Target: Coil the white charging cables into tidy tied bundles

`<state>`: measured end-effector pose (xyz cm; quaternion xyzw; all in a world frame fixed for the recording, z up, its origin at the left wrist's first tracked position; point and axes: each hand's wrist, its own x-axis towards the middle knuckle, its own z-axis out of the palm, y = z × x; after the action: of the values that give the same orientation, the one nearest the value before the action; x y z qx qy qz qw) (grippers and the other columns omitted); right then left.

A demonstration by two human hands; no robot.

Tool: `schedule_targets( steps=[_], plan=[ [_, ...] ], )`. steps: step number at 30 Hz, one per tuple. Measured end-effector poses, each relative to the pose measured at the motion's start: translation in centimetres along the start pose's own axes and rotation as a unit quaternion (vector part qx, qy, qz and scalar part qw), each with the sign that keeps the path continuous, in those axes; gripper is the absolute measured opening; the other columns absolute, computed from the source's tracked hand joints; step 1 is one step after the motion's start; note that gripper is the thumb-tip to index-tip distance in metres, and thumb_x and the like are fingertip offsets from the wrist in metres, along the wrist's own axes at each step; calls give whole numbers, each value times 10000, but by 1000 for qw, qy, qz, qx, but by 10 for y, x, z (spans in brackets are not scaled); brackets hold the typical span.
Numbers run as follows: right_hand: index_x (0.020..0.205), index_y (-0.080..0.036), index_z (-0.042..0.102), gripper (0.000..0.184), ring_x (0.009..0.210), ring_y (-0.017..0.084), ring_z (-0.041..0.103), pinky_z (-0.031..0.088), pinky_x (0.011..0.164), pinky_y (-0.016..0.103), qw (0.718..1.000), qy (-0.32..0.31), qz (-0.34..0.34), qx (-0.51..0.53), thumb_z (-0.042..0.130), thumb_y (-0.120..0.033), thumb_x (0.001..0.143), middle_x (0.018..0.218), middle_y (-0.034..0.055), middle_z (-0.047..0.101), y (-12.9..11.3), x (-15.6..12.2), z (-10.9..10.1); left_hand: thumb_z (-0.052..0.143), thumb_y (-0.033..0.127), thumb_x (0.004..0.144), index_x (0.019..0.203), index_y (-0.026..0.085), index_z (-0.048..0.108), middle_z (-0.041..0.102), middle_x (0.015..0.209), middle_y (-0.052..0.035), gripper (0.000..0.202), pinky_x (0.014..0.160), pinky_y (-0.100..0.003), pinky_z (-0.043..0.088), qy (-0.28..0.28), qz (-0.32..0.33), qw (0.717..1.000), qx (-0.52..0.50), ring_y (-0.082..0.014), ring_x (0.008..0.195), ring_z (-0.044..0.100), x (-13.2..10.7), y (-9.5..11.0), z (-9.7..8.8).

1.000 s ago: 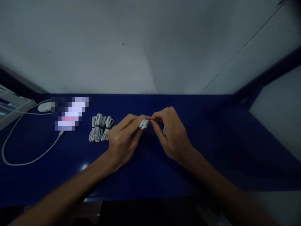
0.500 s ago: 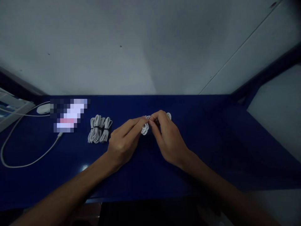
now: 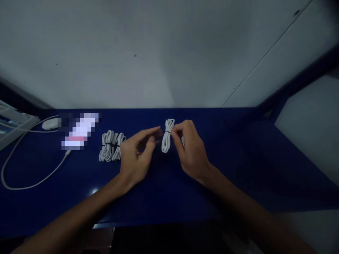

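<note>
A coiled white cable [image 3: 165, 143] is standing out just right of the middle of the frame, with a black tie [image 3: 167, 131] wrapping around its waist. Its loops are spreading above and below the tie, leaning slightly to the right at the top. The right hand [image 3: 192, 151] is pinching at the cable's right side, thumb and forefinger closing together at the tie, while its other fingers are curling out of sight. A small sliver of white is showing beside that hand's palm; what it belongs to is unclear. The left hand [image 3: 135, 155] is hovering just left of the cable, its fingers parting from the thumb and holding nothing that shows.

Left of centre, several tied cable bundles [image 3: 108, 151] are lying side by side, close to the left hand's knuckles. Farther toward the left of the frame, a lit device [image 3: 81, 128] is showing as pixelated blocks, with a white cord [image 3: 50, 180] running from its lower end and looping toward the left edge. A white rounded object [image 3: 49, 123] is resting beside it. The blue worktop [image 3: 238, 155] is carrying all this, and a grey wall [image 3: 169, 53] is filling the upper frame.
</note>
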<state>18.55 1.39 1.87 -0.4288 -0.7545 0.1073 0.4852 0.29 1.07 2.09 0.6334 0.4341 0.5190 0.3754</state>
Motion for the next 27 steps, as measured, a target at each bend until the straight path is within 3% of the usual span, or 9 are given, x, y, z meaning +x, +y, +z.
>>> schedule_targets(
  steps=[2, 4, 8, 11, 14, 18, 23, 27],
  plan=[
    [1016, -243, 516, 162, 871, 215, 515, 455, 773, 387, 998, -11, -55, -29, 453, -131, 1115, 945, 47, 589, 5, 1, 0, 682, 405, 1039, 1122, 193, 862, 847, 1039, -103, 290, 907, -432, 666, -66, -109, 985, -112, -265, 928, 810, 5, 1, 0],
    [1017, -243, 527, 178, 870, 225, 495, 447, 784, 402, 994, -29, -91, -53, 444, -122, 1118, 930, 53, 581, 10, 2, 0, 750, 427, 990, 1040, 194, 872, 838, 966, -97, 267, 841, -405, 655, -98, -158, 966, -178, -238, 831, 784, 10, -1, 0],
    [989, -241, 539, 210, 870, 233, 480, 434, 790, 412, 991, -56, -103, -68, 424, -122, 1118, 910, 54, 563, 13, 2, -1, 901, 360, 852, 1000, 202, 859, 809, 927, -63, 220, 739, -330, 607, -74, -189, 959, -196, -155, 699, 695, 13, -5, 0],
    [972, -241, 521, 216, 868, 222, 479, 430, 777, 388, 996, -57, -66, -29, 416, -132, 1125, 914, 42, 551, 8, 2, -2, 932, 329, 816, 971, 188, 837, 795, 897, -43, 230, 697, -294, 588, -56, -179, 964, -187, -130, 667, 669, 11, -4, 2],
    [957, -246, 496, 210, 865, 211, 490, 424, 760, 364, 998, -58, -5, 23, 428, -145, 1128, 918, 26, 551, 1, 3, -3, 949, 292, 797, 917, 183, 812, 791, 862, -27, 212, 751, -287, 605, -29, -109, 983, -142, -159, 762, 723, 7, -2, 2],
    [970, -245, 498, 194, 867, 202, 515, 427, 769, 356, 991, -88, 72, 77, 432, -146, 1123, 946, 22, 580, -6, 4, -6, 919, 243, 842, 931, 198, 820, 807, 898, -19, 140, 814, -301, 615, 17, 50, 998, 14, -167, 816, 754, 3, -1, 1],
    [966, -243, 498, 194, 866, 201, 498, 406, 788, 361, 989, -102, 72, 80, 437, -163, 1133, 935, 17, 587, -5, 4, -7, 823, 130, 927, 1050, 222, 823, 834, 994, -23, 154, 804, -296, 622, 18, 226, 960, 165, -159, 876, 779, 2, -3, -3],
    [971, -244, 496, 202, 855, 197, 480, 393, 783, 361, 983, -128, 84, 102, 419, -225, 1157, 930, 11, 558, -4, 4, -9, 767, 61, 953, 1169, 218, 805, 846, 1093, -54, 270, 844, -305, 660, 1, 302, 930, 208, -175, 956, 812, 1, -11, -6]
  ],
)
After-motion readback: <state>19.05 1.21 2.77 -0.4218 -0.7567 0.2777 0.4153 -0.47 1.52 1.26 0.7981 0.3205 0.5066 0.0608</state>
